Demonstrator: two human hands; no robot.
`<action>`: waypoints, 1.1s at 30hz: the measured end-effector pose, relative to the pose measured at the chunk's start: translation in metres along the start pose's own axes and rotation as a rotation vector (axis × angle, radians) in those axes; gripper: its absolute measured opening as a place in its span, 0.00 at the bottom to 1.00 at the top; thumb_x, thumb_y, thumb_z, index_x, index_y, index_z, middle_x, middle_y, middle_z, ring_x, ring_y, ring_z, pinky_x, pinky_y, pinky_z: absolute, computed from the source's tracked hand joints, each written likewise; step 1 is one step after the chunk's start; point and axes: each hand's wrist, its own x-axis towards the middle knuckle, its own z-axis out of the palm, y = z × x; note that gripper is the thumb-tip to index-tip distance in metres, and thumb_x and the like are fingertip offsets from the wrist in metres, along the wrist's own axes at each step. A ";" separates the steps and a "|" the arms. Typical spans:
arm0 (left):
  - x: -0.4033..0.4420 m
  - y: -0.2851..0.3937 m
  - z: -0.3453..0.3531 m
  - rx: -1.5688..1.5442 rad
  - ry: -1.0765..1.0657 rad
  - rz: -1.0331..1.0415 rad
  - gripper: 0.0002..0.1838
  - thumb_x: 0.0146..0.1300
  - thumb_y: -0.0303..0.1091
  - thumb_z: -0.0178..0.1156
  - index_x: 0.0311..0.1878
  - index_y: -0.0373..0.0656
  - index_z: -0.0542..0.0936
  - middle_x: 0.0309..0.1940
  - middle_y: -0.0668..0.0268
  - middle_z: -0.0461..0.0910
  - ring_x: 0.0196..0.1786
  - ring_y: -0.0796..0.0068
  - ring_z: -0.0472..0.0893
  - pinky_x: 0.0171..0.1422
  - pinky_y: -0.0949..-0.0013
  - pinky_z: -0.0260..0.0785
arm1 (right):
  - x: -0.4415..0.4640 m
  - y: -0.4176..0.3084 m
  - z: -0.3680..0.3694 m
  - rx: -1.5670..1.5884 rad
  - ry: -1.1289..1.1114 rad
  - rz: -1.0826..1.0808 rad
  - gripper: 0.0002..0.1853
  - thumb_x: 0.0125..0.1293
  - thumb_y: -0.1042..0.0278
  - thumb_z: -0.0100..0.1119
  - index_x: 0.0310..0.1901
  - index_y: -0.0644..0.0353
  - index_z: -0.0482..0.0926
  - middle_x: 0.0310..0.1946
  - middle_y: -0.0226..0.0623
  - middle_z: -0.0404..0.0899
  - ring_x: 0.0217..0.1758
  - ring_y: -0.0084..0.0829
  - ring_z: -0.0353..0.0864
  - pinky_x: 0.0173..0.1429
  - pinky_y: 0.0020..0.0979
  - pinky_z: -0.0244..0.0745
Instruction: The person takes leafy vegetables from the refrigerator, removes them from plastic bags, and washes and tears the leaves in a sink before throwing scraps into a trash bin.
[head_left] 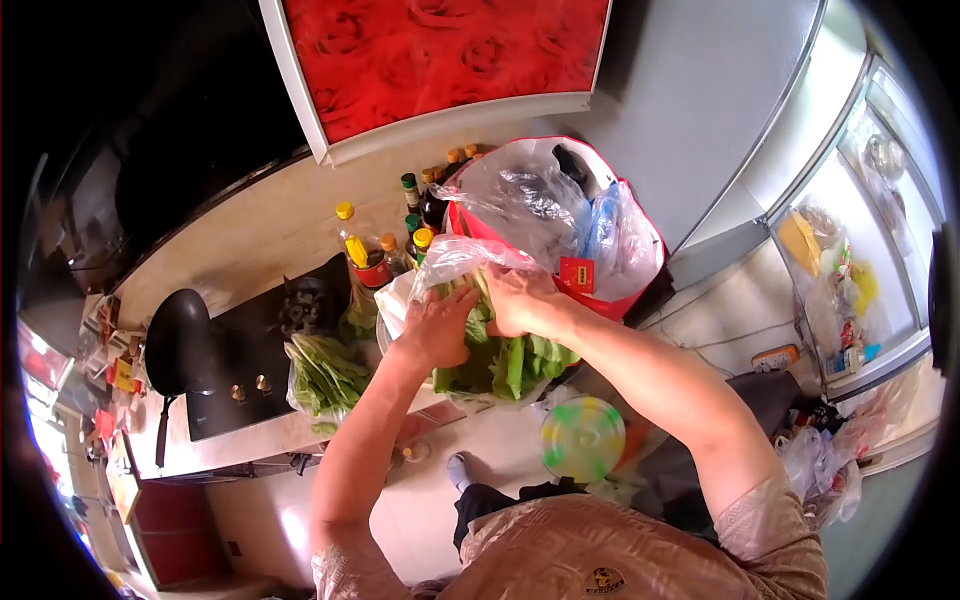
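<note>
A bunch of leafy greens lies in a clear plastic bag at the counter's edge, in front of me. My left hand rests against the left side of the bunch, its fingers spread and the thumb apart. From the right, my right hand is closed around the upper part of the greens, with its fingertips partly hidden by leaves and plastic. A second bunch of greens lies left of my left forearm, beside the cooktop.
Behind the bag stands a large red-edged shopping bag holding plastic bags. Several bottles line the wall. A black wok sits by the cooktop. At right, a fridge door stands open; a round green-and-white item is below.
</note>
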 end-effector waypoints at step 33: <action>-0.033 0.011 -0.031 -0.562 0.795 -0.314 0.23 0.49 0.23 0.59 0.52 0.40 0.75 0.41 0.49 0.80 0.46 0.52 0.81 0.50 0.62 0.72 | 0.000 0.000 -0.034 0.228 0.296 -0.122 0.20 0.62 0.59 0.52 0.50 0.67 0.71 0.44 0.55 0.77 0.50 0.49 0.77 0.53 0.43 0.73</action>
